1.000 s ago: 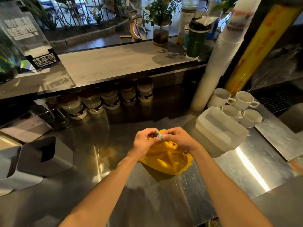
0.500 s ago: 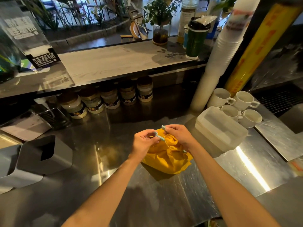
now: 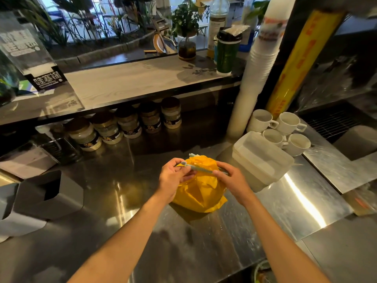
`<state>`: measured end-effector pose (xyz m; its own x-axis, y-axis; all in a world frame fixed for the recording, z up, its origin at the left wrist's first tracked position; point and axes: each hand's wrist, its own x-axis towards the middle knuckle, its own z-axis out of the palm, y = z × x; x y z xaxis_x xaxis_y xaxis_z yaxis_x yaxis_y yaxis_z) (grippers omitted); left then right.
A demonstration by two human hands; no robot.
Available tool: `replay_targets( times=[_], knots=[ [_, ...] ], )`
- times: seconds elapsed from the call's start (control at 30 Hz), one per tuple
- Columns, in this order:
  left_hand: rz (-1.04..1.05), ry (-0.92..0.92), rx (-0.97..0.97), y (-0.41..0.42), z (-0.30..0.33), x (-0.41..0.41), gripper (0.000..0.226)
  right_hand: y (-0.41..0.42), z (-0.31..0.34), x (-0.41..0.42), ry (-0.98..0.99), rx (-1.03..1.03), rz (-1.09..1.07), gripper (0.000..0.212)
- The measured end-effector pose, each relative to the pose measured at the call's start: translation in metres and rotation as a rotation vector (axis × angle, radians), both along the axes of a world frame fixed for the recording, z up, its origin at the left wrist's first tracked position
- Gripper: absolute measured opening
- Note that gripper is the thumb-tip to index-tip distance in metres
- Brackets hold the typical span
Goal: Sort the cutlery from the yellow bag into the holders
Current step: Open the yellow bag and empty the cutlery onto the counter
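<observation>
Cutlery: one pale green piece [image 3: 201, 169] held level above the bag's mouth, likely just drawn out.
Left fingers [image 3: 184, 172]: closed on its near end.
Right fingers [image 3: 217, 172]: pinched on the other end, steadying it.
Yellow bag [image 3: 201, 193]: crumpled on the desk [image 3: 204, 242] beneath both hands.
Holders: the dark one [image 3: 43, 198] far left, well apart.

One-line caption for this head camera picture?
Both hands hold a pale clip over the yellow bag.

Glossy steel counter [image 3: 204, 252]; crinkled, matt yellow bag [image 3: 201, 193]; translucent plastic tub [image 3: 263, 160].
</observation>
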<state>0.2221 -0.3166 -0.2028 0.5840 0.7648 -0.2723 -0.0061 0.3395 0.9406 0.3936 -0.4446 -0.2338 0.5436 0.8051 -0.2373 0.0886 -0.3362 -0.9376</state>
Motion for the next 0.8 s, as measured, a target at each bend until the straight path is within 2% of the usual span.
replay_targets(
  times=[0.07, 0.17, 0.33, 0.4, 0.5, 0.6, 0.73, 0.8],
  knots=[
    [0.002, 0.014, 0.003, -0.006, 0.006, 0.007, 0.011, -0.008, 0.003, 0.006, -0.065, 0.032, 0.001, 0.045],
    [0.007, 0.125, 0.176, -0.012, 0.016, 0.017, 0.014, -0.019, 0.012, 0.013, -0.153, 0.116, -0.11, 0.035],
    [0.142, 0.11, 0.362, -0.019, 0.015, 0.03, 0.024, -0.039, 0.026, 0.025, -0.047, 0.278, -0.324, 0.026],
    [0.174, 0.146, 0.395, -0.025, 0.011, 0.034, 0.039, -0.047, 0.028, 0.03, 0.028, 0.334, -0.391, 0.026],
    [0.046, 0.183, 0.315, -0.035, 0.008, 0.045, 0.075, -0.06, 0.022, 0.039, 0.228, 0.445, -0.465, 0.027],
    [-0.04, 0.266, 0.323, -0.041, 0.003, 0.057, 0.107, -0.073, 0.016, 0.046, 0.364, 0.488, -0.532, 0.023],
    [-0.07, 0.449, 0.388, -0.043, -0.006, 0.076, 0.131, -0.083, 0.012, 0.049, 0.412, 0.53, -0.595, 0.022],
    [-0.076, 0.569, 0.448, -0.045, -0.014, 0.084, 0.129, -0.084, 0.011, 0.051, 0.389, 0.534, -0.589, 0.023]
  ],
)
